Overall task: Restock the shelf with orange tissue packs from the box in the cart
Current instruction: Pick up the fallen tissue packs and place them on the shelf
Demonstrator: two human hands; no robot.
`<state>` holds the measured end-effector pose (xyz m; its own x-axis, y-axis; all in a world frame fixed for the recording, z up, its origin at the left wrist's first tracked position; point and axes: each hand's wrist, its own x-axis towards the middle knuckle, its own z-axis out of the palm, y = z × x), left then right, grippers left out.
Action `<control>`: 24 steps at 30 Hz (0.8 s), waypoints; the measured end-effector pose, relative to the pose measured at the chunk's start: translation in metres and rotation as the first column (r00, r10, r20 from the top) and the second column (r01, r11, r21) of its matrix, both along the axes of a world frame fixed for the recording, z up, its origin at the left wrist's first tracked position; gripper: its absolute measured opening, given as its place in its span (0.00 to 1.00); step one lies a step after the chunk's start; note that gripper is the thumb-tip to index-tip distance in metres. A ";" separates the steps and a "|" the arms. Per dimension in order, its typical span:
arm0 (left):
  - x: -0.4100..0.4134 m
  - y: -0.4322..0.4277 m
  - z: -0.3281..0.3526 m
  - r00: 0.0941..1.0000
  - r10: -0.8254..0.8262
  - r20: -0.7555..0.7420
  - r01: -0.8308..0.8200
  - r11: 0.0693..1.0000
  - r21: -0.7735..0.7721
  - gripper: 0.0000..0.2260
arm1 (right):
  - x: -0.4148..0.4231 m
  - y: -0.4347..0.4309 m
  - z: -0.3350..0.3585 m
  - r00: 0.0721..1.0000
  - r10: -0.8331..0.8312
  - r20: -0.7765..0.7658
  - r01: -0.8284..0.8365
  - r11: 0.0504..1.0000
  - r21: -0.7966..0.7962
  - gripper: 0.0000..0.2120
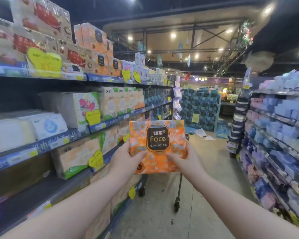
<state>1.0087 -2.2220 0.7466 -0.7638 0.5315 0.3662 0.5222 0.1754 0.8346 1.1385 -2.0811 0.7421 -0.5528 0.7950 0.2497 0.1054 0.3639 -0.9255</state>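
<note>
Orange tissue pack (157,145) is held upright, printed face toward the camera. Left hand (126,157) grips its lower left edge and right hand (185,161) its lower right edge, thumbs on the front. Judgement: the two-handed hold keeps the soft pack flat for sliding in. Label reads "Face", with Chinese characters above and below.

Cart (179,190): only a leg and wheel show below the pack; the box is hidden. Shelf (41,145) stands left of the pack. Similar orange packs (95,38) sit up-left of it. The pack is not yet shelved.
</note>
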 end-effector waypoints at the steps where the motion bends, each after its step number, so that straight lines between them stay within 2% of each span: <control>1: -0.009 0.008 0.004 1.000 0.010 -0.004 -0.010 1.000 0.001 0.14 | -0.009 0.009 0.005 1.000 0.011 -0.004 -0.011 1.000 0.005 0.32; 4: -0.034 0.032 0.014 0.998 0.052 -0.044 -0.051 0.999 0.008 0.14 | -0.038 0.038 0.016 0.998 0.065 -0.017 -0.064 0.998 0.026 0.30; 10: -0.088 0.092 0.042 0.975 0.181 -0.132 -0.178 0.983 0.034 0.27 | -0.105 0.109 0.046 0.978 0.199 -0.067 -0.189 0.973 0.133 0.27; 12: -0.103 0.117 0.057 0.965 0.221 -0.144 -0.214 0.975 0.059 0.27 | -0.127 0.140 0.062 0.965 0.252 -0.074 -0.239 0.959 0.154 0.26; 17: -0.135 0.180 0.092 0.924 0.325 -0.203 -0.313 0.946 0.089 0.24 | -0.174 0.213 0.099 0.951 0.300 -0.079 -0.277 0.935 0.220 0.35; 21: -0.162 0.218 0.105 0.905 0.371 -0.209 -0.346 0.927 0.146 0.21 | -0.207 0.256 0.116 0.930 0.357 -0.083 -0.324 0.907 0.270 0.28; 24: -0.177 0.238 0.107 0.882 0.421 -0.210 -0.398 0.906 0.144 0.19 | -0.229 0.279 0.122 0.911 0.399 -0.101 -0.356 0.888 0.291 0.30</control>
<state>0.8315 -1.9843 0.8539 -0.7936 0.1440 0.5911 0.6003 0.3430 0.7225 0.9094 -1.8018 0.8638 -0.7358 0.4282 0.5247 -0.2242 0.5770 -0.7854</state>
